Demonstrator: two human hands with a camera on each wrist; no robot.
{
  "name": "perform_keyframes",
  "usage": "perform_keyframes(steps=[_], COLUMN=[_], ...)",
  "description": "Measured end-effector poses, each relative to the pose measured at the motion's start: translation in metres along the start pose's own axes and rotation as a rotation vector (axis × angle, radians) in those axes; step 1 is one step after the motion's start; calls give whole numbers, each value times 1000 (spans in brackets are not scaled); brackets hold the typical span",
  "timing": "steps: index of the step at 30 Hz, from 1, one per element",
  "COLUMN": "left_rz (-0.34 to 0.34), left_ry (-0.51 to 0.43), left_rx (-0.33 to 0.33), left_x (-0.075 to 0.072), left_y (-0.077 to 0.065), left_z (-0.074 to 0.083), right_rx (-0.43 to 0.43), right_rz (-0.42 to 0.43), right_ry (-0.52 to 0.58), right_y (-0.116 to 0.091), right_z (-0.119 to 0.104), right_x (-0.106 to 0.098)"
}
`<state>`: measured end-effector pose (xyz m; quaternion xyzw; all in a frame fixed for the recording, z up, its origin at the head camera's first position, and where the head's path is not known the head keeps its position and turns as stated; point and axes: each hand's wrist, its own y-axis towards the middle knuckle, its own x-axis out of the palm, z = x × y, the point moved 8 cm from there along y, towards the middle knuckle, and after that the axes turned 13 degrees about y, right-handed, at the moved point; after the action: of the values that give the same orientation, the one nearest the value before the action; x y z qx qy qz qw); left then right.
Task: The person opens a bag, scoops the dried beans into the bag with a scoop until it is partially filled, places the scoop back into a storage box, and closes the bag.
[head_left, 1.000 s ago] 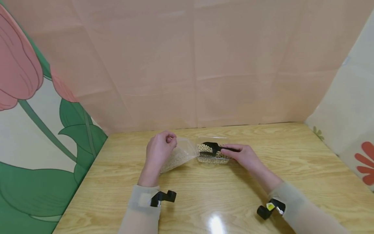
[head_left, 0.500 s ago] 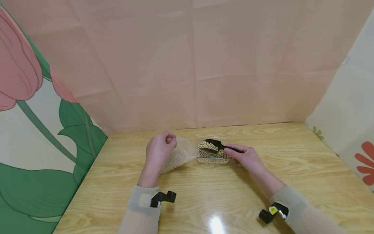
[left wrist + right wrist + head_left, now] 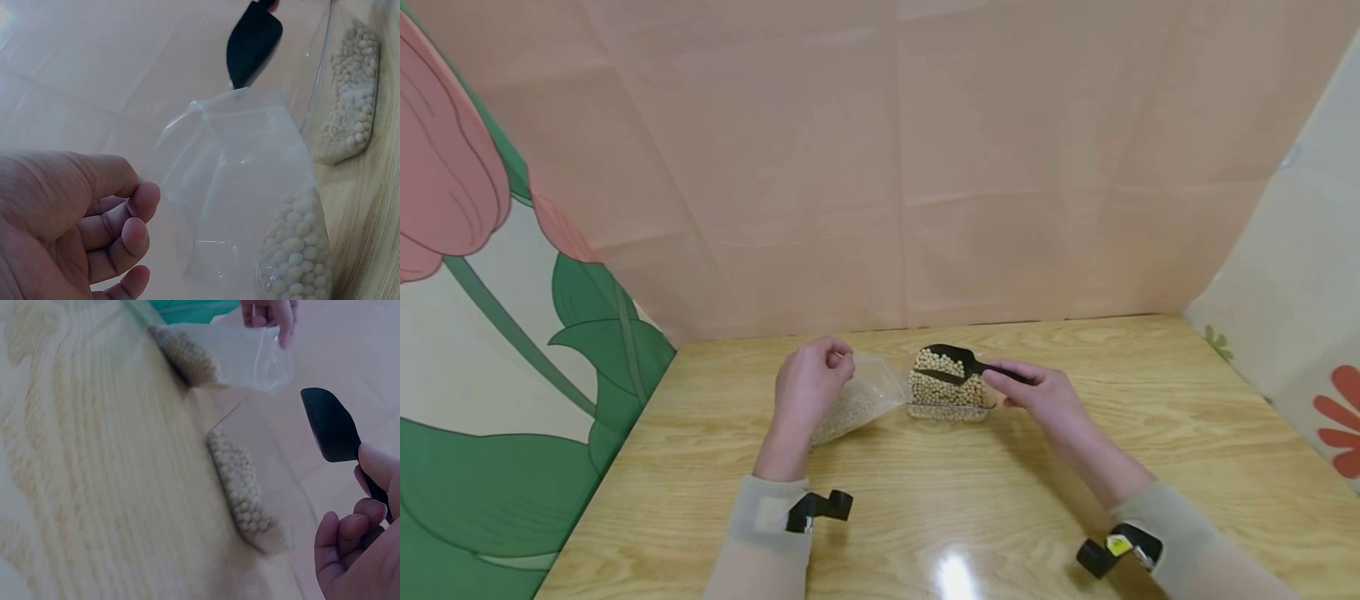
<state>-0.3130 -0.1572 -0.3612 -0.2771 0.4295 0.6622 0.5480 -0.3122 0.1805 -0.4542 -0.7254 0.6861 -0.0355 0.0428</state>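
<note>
My right hand (image 3: 1037,392) pinches the handle of a black scoop (image 3: 967,364), whose bowl holds round, pale yellow beans. The scoop is raised over a clear plastic box (image 3: 951,413) that has more of these beans in it; the right wrist view shows a gap between them. To the left, my left hand (image 3: 812,379) pinches the upper edge of a clear plastic bag (image 3: 219,181) between thumb and forefinger. Beans (image 3: 297,250) lie in the bag's lower part, and its mouth faces the box.
Box and bag are side by side on a wood-grain table (image 3: 925,500). A pinkish cloth backdrop (image 3: 895,167) hangs behind the table's far edge. Printed panels with a tulip (image 3: 445,150) and a red flower (image 3: 1341,417) flank it.
My right hand has lifted the scoop out of the box and drawn slightly right, with beans in the bowl. The left hand and bag have stayed in place.
</note>
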Motion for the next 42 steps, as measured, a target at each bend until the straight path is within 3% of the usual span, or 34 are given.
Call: perform_keyframes(steps=[6,15,27,33,42], left_rz=[-6,-7,8,4,3], left_ry=[0,5,3,-1,6], left_rx=[0,-1,15,14,13], left_x=[0,1,1,1,0], left_y=[0,1,2,1,1], left_z=[0,-1,-1,-1,-1], right_rx=[-48,-20,-37,-119,-294], right_rz=[-21,-54,-89,-113,-120], right_ry=[9,2,-102,-194,-454], right_y=[-6,-9,-5,-5,-7], right_z=[-14,-25,-34,-50,-80], right_x=[6,27,52,64,83])
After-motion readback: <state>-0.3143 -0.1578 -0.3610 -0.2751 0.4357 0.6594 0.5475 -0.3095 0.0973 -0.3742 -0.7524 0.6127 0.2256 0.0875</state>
